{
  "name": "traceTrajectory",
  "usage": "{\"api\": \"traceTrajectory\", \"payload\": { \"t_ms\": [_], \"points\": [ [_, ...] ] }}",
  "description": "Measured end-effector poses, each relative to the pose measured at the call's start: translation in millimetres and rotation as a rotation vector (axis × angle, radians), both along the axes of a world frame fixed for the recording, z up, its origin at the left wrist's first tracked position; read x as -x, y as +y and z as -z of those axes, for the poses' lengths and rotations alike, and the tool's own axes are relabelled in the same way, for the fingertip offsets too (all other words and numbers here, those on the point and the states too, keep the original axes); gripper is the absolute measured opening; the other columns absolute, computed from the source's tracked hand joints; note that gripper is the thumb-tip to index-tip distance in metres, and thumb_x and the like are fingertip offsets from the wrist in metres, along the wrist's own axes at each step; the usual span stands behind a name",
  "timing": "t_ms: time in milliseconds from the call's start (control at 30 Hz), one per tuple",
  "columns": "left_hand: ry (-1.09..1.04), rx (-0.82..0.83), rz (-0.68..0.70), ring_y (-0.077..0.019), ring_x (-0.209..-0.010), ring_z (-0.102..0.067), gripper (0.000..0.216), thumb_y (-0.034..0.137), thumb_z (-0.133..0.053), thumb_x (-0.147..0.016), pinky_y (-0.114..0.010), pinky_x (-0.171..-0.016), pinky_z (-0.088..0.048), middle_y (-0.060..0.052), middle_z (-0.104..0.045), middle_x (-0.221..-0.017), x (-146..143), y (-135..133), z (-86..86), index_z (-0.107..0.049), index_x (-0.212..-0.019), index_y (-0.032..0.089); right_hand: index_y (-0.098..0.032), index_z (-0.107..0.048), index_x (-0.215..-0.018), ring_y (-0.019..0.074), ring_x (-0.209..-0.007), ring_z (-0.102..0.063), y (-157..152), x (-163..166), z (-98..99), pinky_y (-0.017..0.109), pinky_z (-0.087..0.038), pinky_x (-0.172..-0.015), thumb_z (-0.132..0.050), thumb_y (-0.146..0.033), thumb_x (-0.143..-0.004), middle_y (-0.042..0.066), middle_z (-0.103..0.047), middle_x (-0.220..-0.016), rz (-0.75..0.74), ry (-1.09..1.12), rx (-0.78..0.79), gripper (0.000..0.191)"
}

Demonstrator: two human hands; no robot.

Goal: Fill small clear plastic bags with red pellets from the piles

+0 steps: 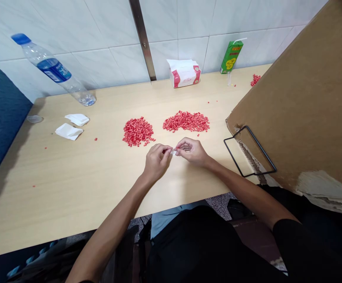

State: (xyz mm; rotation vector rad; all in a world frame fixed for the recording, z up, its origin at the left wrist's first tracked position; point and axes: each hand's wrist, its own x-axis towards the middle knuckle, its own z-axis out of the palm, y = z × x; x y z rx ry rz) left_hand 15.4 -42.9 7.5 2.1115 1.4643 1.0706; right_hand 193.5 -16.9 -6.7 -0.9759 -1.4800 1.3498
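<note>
small white scrap (173, 152) is pinched btwn fingertips of left hand (157, 161) & right hand (191, 152), both closed on it over wood surface (70, 184); red pellet pile (138, 131) & 2nd red pellet pile (186, 121) are seen just ahead, untouched.

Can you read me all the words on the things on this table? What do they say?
Blue label on the plastic water bottle: one character looks like "水"; the rest is too small to read.
Pink-and-white tissue pack: red writing, too blurred to read.
Green drink carton: writing above the yellow flowers, too small to read.
</note>
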Motion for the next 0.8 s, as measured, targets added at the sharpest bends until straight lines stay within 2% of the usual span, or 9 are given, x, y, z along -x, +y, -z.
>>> {"api": "traceTrajectory", "payload": {
  "t_ms": [100,267,567,800],
  "points": [
    [0.070,-0.074,-0.008,-0.0182,-0.080,-0.060,0.020,0.028,-0.050,-0.092,-0.034,-0.077,-0.046,-0.006,-0.069,-0.082,-1.7,-1.9,-0.9,-0.066,-0.086,0.018,-0.016,-0.064,-0.081,0.0155,-0.073,-0.070,0.6,0.7,-1.3,0.032,-0.057,-0.076,-0.071,-0.027,-0.071,0.003,-0.071,-0.076,-0.038,0.051,0.053,0.017],
    [0.131,-0.102,-0.014,-0.0190,-0.078,-0.060,0.021,0.028,-0.049,-0.092,-0.035,-0.076,-0.044,-0.006,-0.069,-0.081,-2.4,-2.5,-0.8,-0.066,-0.085,0.019,-0.016,-0.065,-0.081,0.0160,-0.073,-0.071,1.4,0.6,-2.4,0.033,-0.058,-0.077,-0.073,-0.028,-0.069,0.003,-0.071,-0.074,-0.066,0.110,0.118,0.018],
    [0.169,-0.105,-0.027,-0.0188,-0.078,-0.060,0.019,0.026,-0.050,-0.091,-0.034,-0.075,-0.044,-0.005,-0.068,-0.080,-1.7,-2.3,2.1,-0.067,-0.086,0.020,-0.016,-0.066,-0.081,0.0162,-0.073,-0.070,1.2,0.7,-0.5,0.033,-0.058,-0.077,-0.075,-0.033,-0.069,0.003,-0.071,-0.076,-0.062,0.073,0.095,0.023],
    [0.134,-0.095,-0.006,-0.0189,-0.076,-0.060,0.022,0.029,-0.051,-0.091,-0.035,-0.074,-0.045,-0.005,-0.069,-0.078,-1.1,-1.3,1.1,-0.070,-0.085,0.019,-0.015,-0.067,-0.084,0.0167,-0.076,-0.071,0.4,0.1,0.2,0.033,-0.058,-0.077,-0.072,-0.036,-0.074,0.004,-0.071,-0.077,-0.095,0.073,0.073,0.024]
  ]
}}
